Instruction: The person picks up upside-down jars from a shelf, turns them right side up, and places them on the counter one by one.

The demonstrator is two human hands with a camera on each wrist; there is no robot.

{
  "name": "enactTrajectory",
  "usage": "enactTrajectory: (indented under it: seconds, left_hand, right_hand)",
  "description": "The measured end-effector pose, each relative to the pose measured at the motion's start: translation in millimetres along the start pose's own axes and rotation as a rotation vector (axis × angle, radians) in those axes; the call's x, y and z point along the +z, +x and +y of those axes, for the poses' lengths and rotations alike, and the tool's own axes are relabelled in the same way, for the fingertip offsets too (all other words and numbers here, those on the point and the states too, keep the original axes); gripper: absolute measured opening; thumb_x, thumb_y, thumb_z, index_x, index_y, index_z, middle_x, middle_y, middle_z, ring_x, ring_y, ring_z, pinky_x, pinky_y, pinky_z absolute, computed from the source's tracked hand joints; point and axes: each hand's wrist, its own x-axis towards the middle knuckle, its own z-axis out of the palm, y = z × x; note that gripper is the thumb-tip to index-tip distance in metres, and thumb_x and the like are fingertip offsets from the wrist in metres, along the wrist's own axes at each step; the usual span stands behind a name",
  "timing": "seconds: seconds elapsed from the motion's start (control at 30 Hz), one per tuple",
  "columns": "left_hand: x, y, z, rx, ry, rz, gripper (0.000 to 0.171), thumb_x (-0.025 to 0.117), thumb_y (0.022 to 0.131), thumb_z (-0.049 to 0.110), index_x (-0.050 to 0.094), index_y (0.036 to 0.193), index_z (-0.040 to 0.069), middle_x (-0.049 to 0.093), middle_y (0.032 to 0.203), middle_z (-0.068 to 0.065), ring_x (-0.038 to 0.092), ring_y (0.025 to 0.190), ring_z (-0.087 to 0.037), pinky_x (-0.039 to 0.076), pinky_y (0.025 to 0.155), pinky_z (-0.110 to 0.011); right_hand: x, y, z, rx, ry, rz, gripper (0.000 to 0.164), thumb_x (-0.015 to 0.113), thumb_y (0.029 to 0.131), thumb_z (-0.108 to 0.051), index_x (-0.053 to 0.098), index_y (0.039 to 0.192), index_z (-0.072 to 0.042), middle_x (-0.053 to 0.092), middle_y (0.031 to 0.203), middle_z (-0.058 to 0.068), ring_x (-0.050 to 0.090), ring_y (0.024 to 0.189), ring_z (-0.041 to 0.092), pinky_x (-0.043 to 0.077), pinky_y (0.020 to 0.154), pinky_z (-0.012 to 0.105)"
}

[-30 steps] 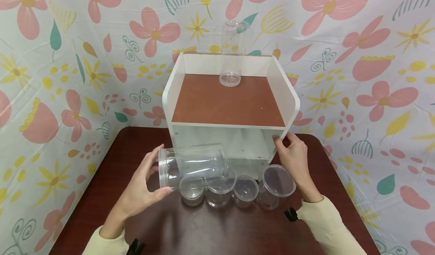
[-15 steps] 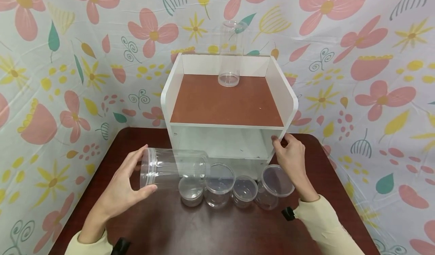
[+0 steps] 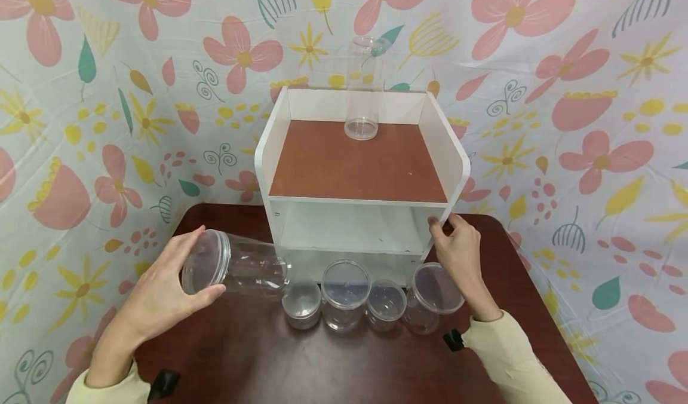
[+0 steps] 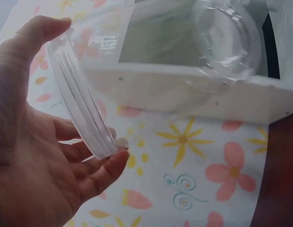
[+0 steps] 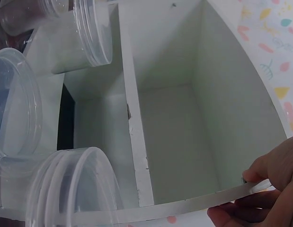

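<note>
My left hand (image 3: 158, 299) grips a large clear plastic jar (image 3: 252, 266) by its lidded end, thumb on one side and fingers on the other. The jar lies sideways in the air, its base toward the shelf. In the left wrist view the ridged lid (image 4: 82, 99) sits between thumb and fingertips. My right hand (image 3: 461, 251) pinches the front edge of the right side panel of a white shelf unit (image 3: 355, 227). From the right wrist view, the thumb is inside the panel (image 5: 222, 196) and the fingers outside.
In front of the shelf stand a small jar (image 3: 302, 305), a taller jar (image 3: 346, 293), another small jar (image 3: 386, 305) and a tall jar (image 3: 436, 290) near my right wrist. A tall clear cylinder (image 3: 362, 93) stands on the brown top (image 3: 357, 162). Beneath is a dark red table (image 3: 322, 368).
My left hand has carried the large jar leftward, away from the row of jars, and its lid now faces more toward the head camera. My right hand keeps its hold on the panel.
</note>
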Motion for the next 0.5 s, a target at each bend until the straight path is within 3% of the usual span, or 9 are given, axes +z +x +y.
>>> enactTrajectory:
  seconds: [0.23, 0.5]
  left_hand:
    - [-7.2, 6.7, -1.6, -0.086, 0.139, -0.030, 0.108, 0.084, 0.082, 0.052, 0.028, 0.163, 0.009, 0.038, 0.153, -0.020, 0.045, 0.131, -0.045, 0.042, 0.089, -0.071]
    - [-8.2, 19.3, -4.2, -0.125, 0.202, -0.045, 0.109, 0.079, 0.083, 0.061, 0.029, 0.161, 0.004, 0.037, 0.152, -0.026, 0.042, 0.133, -0.047, 0.041, 0.090, -0.073]
  right_hand:
    - [0.9, -1.6, 2.2, -0.007, 0.004, 0.013, 0.019, 0.069, 0.094, -0.005, 0.068, 0.075, -0.001, 0.066, 0.067, 0.010, 0.053, 0.056, 0.014, 0.037, 0.052, 0.017]
    - [1.9, -2.3, 1.7, -0.016, 0.024, 0.001, 0.018, 0.067, 0.095, -0.004, 0.067, 0.077, 0.001, 0.067, 0.071, 0.014, 0.058, 0.059, 0.021, 0.037, 0.052, 0.016]
